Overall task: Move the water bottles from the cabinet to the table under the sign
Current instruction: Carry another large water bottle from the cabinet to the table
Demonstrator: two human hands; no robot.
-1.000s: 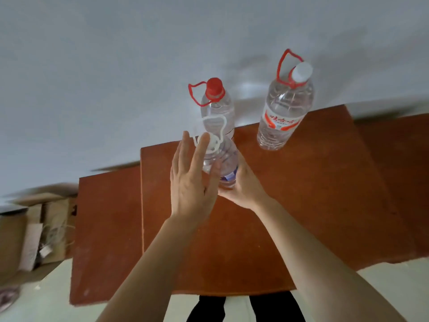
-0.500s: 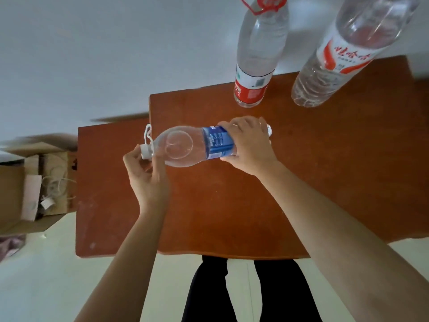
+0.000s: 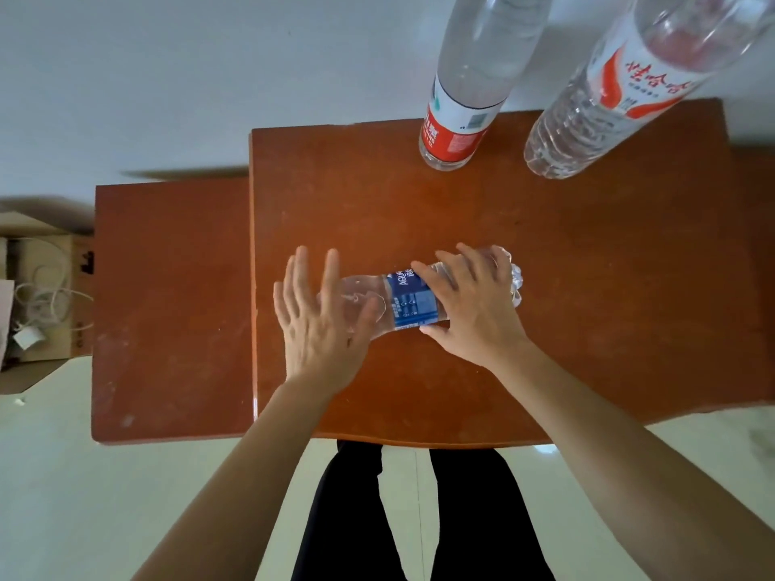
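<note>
Blue-labelled bottle (image 3: pixel 413 304) lies on its side near the middle of the desk (image 3: pixel 608 287), neck to the left. The right hand (image 3: pixel 474 316) has its grip clamped over the base half, fingers curled round it; the left hand (image 3: pixel 318 325) rests flat on the neck end, fingers straight and apart. Two more, a red-labelled bottle (image 3: pixel 455 132) and a large clear bottle (image 3: pixel 583 119), stand upright at the far edge. The step looks like setting this one down. Next it likely needs standing upright beside the others, then a trip to the cabinet
</note>
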